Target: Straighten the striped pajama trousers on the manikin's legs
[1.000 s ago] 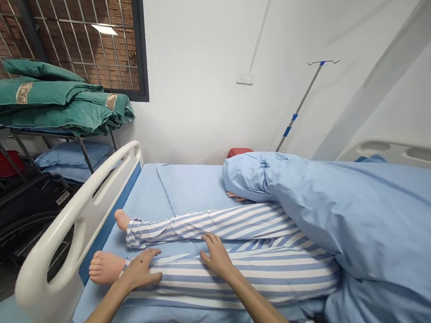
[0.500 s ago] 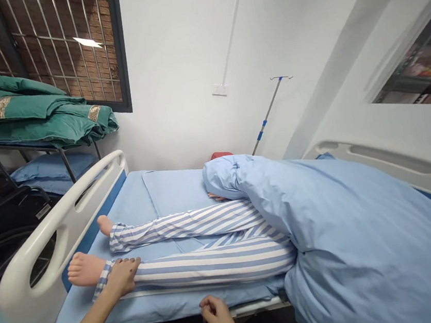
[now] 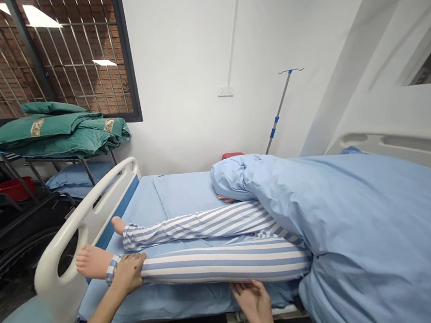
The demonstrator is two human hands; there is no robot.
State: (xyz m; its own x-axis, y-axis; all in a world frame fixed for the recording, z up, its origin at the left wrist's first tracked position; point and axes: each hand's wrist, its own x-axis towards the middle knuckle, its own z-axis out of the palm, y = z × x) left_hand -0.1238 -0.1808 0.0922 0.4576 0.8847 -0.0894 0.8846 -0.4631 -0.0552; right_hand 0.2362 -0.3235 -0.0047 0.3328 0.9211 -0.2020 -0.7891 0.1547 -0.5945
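Note:
A figure with smooth feet, looking like a manikin, lies on the bed in blue-and-white striped trousers point(image 3: 219, 259). My left hand point(image 3: 129, 273) is wrapped over the near leg just above the ankle, beside the bare near foot point(image 3: 93, 262). At the near side of the knee, my right hand point(image 3: 252, 298) is turned palm up. Its fingers are stretched out, with the tips at the underside of the leg and partly hidden by it. The far leg lies flat, its foot point(image 3: 118, 225) turned up. A bunched blue quilt point(image 3: 345, 209) covers the upper body.
A white footboard point(image 3: 56, 262) stands at the left and a headboard point(image 3: 400, 145) at the right. Behind the bed rises an IV pole point(image 3: 281, 104). Green folded bedding point(image 3: 60, 135) lies on a rack near the window. A wheelchair point(image 3: 18, 241) is at the left.
My left hand has closed over the near lower leg. My right hand left the top of the legs, dropped to the bedside, then turned palm up by the knee. The near foot sits slightly higher.

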